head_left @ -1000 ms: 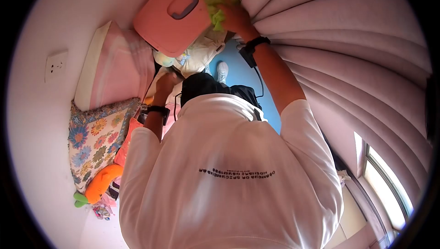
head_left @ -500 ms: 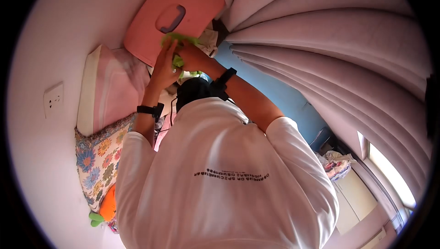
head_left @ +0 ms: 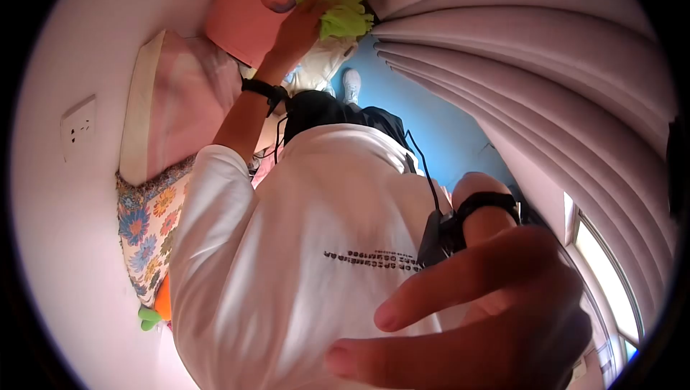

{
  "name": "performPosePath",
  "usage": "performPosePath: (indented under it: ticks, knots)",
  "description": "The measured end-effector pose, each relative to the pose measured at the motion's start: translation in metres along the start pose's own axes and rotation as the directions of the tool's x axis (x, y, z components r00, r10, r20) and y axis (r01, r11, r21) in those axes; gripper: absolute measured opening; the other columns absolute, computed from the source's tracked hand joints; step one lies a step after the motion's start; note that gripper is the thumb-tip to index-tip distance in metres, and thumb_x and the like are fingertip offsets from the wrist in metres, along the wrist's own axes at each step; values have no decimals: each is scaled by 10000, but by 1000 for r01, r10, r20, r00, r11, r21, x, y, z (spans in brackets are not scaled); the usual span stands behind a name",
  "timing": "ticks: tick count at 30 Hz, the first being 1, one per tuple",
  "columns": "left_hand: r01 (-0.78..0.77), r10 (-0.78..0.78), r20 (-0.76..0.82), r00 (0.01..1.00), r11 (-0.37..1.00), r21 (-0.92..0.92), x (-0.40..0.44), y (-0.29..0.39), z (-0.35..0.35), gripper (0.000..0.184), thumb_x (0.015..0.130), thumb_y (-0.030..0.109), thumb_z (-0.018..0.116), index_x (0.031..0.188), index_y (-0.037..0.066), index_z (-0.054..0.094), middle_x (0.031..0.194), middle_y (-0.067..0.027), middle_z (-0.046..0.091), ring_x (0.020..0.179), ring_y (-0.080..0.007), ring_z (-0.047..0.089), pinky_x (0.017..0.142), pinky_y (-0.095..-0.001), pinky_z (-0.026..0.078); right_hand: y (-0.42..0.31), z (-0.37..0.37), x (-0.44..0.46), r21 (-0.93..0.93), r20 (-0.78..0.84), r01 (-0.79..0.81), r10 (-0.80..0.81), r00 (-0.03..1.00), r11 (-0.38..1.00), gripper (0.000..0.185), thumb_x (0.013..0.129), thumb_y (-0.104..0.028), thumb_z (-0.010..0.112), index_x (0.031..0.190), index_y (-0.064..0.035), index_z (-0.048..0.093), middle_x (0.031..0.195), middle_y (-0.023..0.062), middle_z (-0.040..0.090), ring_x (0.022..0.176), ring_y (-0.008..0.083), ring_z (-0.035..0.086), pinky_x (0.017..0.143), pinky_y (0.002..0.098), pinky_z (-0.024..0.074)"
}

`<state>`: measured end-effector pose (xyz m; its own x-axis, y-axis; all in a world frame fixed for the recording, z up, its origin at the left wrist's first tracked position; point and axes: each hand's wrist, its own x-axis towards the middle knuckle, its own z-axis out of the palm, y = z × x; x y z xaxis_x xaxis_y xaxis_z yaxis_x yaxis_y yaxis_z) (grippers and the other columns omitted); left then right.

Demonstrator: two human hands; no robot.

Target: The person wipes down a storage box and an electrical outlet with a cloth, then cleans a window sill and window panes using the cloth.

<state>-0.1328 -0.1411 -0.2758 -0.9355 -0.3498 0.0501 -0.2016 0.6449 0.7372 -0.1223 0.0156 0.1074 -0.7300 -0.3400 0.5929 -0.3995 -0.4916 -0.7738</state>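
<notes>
I had the left hand [head_left: 298,31] closed on the green cloth [head_left: 343,18], at the near edge of the pink box [head_left: 248,13], beside its handle [head_left: 284,6]. I viewed the right hand [head_left: 503,304] close to the camera, before the white shirt [head_left: 309,196]: fingers parted, half curled, visibly empty.

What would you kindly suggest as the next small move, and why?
Perhaps slide the green cloth across the pink container toward its grey handle, since the left hand holds the cloth near it, while the right hand is up in front of the white shirt.
</notes>
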Motion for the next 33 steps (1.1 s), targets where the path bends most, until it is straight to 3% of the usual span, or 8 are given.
performPosePath:
  ticks: [9,13,20,21,23,24,30,33]
  knots:
    - [72,-39,-167,985,977,199,-95,-57,-30,437,822,156,647,1253,91,615,1445,-134,523,1250,-359,552,1036,-439,472,18,-33,6,366,689,-489,123,714,792,43,787,-64,671,767,-63,710,767,51,673,587,172,625,473,307,475]
    - [156,-43,-238,970,864,478,-122,-43,-46,463,831,93,589,1290,40,561,1450,-213,492,1318,-437,468,1121,-537,362,13,-59,32,434,706,-641,203,679,633,85,847,-63,639,821,-75,718,805,60,688,632,187,647,520,339,518]
    - [139,-85,-273,958,973,185,-67,-34,-9,666,814,-44,558,1461,60,440,1506,-300,363,1414,-509,307,1173,-535,286,-1,-74,43,646,623,-667,249,742,370,160,953,-61,582,914,-96,732,871,77,714,710,214,687,603,395,592]
    - [151,-94,-294,951,972,178,-52,-33,-6,666,814,-44,558,1461,60,440,1506,-300,363,1414,-509,307,1173,-535,286,2,-74,48,565,809,-808,80,582,169,290,1037,-101,453,838,-91,664,850,77,665,730,211,663,624,441,586]
    - [97,-42,-240,970,970,221,-29,-33,-4,694,798,-49,580,1464,95,453,1510,-307,352,1406,-484,335,1163,-500,320,-20,-84,19,678,732,-717,-59,678,163,321,1066,-131,380,838,-99,605,845,51,607,733,197,629,683,457,570]
    - [102,-47,-246,968,970,218,-21,-33,-2,694,798,-49,580,1464,95,453,1510,-307,352,1406,-484,335,1163,-500,320,-28,-76,22,587,808,-810,49,587,19,239,1058,-211,445,905,-106,595,871,57,575,760,202,601,735,466,548]
    - [109,-72,-210,975,979,171,-17,-61,-22,595,752,-44,634,1321,117,571,1398,-196,503,1269,-414,496,1055,-472,437,-12,-43,39,543,827,-840,167,536,3,307,1013,-256,524,771,-73,574,807,88,529,773,290,581,744,533,550]
    - [-81,99,-118,988,985,153,-43,-80,-36,527,692,-48,654,1190,125,649,1281,-151,587,1175,-402,560,1007,-454,474,-7,-51,52,544,823,-835,138,550,81,351,1012,-190,501,693,-52,546,780,94,525,738,303,583,764,558,574]
